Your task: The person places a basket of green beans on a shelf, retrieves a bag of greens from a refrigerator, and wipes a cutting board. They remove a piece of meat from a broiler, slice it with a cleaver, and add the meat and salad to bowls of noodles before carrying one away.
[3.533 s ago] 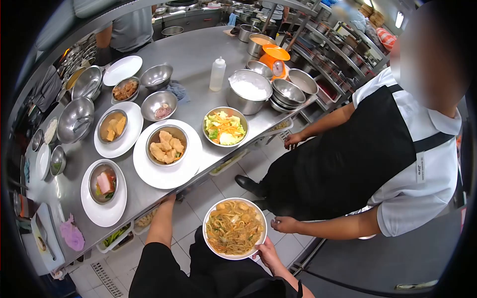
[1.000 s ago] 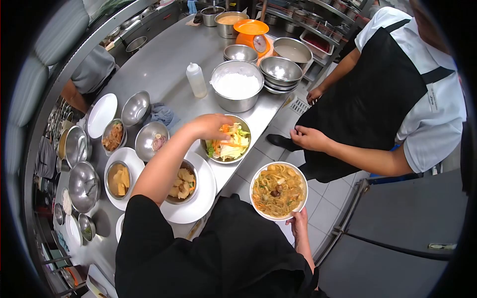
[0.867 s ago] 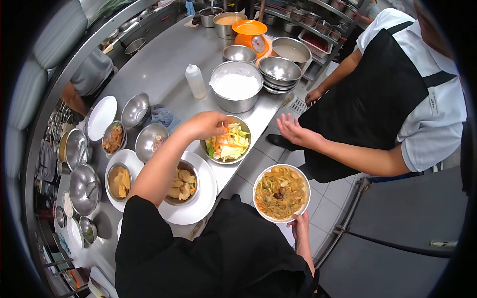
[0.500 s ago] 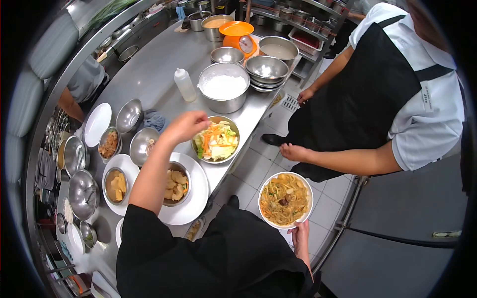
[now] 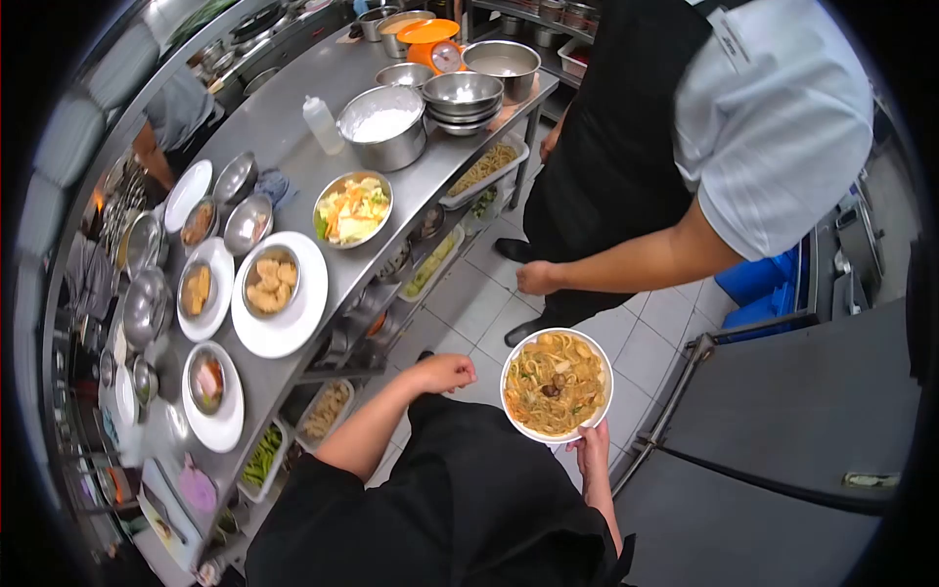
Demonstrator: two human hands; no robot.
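A white bowl of noodles in sauce [image 5: 556,385], with dark pieces on top, is held at its lower right rim by my right hand [image 5: 591,448]. My left hand [image 5: 445,374] hangs over the floor left of the bowl, its fingers curled and apart from the bowl; whether it holds anything is hidden. On the steel table [image 5: 293,127] stand a metal bowl of cut vegetables [image 5: 353,209] and a metal bowl of pale brown pieces [image 5: 270,281] on a white plate [image 5: 306,323].
A co-worker in a black apron [image 5: 626,147] stands close at the front right. Steel cabinet doors [image 5: 763,430] are at the right. The table holds a pot of white powder [image 5: 383,147], stacked bowls [image 5: 463,93] and an orange scale [image 5: 445,54]. Food trays [image 5: 430,262] sit beneath it.
My left hand has moved from above the vegetable bowl down and right, away from the table. The view has turned right. The noodle bowl stays in my right hand. The co-worker has come closer.
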